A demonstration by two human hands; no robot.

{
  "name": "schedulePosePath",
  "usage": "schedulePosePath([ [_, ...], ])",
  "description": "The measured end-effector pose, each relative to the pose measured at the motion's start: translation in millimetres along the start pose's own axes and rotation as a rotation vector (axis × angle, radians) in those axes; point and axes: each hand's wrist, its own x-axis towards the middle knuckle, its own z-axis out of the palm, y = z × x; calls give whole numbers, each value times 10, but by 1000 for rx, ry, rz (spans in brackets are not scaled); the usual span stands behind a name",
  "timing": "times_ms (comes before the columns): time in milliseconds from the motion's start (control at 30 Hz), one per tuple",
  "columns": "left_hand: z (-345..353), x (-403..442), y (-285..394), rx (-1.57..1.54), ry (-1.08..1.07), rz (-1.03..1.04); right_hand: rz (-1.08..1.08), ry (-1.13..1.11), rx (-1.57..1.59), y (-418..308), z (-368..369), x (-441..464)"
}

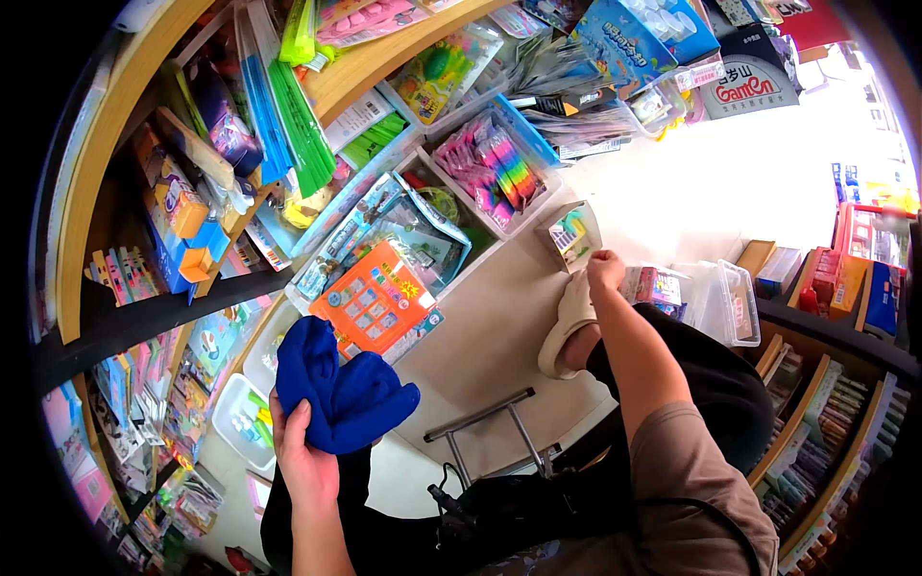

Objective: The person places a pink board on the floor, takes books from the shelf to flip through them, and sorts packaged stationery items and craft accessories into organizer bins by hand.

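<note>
A bunched blue cloth (341, 389) is held in my left hand (305, 451), with the thumb pressed on its lower edge and the other fingers partly hidden behind it. My right hand (605, 272) is reached forward with its fingers curled closed, close to a small open box (570, 236) on the floor. Whether anything is between those fingers is too small to tell. Just below the right hand is a cream shoe (569, 326). Beyond the blue cloth lies an orange package (376, 300) on a bin of packaged goods.
Plastic bins (495, 173) of packets stand ahead. A wooden shelf (72, 192) curves along the left, and a rack of pens (816, 432) is at the lower right. A clear container (735, 302) sits right of my forearm. A metal-framed stool (480, 419) stands between my legs.
</note>
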Motion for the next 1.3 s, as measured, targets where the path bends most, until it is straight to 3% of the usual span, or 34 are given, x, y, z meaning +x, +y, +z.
schedulePosePath([
  [33,11,-14,7,-10,6,-8,-33,-28,6,14,10,126],
  [100,11,-12,0,1,-6,-3,45,-206,352,-7,39,332],
  [200,-7,12,-26,20,-4,7,325,-372,694,-460,-290,296],
  [300,18,40,-29,26,3,-3,380,-459,806,-453,-393,414],
  [467,41,91,-70,38,21,-26,439,-253,662,-288,-488,567],
  [567,31,128,-120,49,27,-39,148,-243,247,38,-377,770],
  [600,18,145,-141,53,37,-46,-200,-139,-262,93,-386,766],
  [700,20,180,-177,65,50,-63,-467,-362,-696,-12,-480,594],
  [733,26,192,-180,71,50,-68,-457,-521,-877,-64,-475,534],
  [833,61,219,-208,69,56,-69,-577,-629,-1296,-12,-365,342],
  [1100,62,317,-297,84,47,-88,-425,-685,-1282,-8,-231,424],
  [1300,121,344,-307,108,48,-99,-449,-750,-1226,165,-113,576],
])
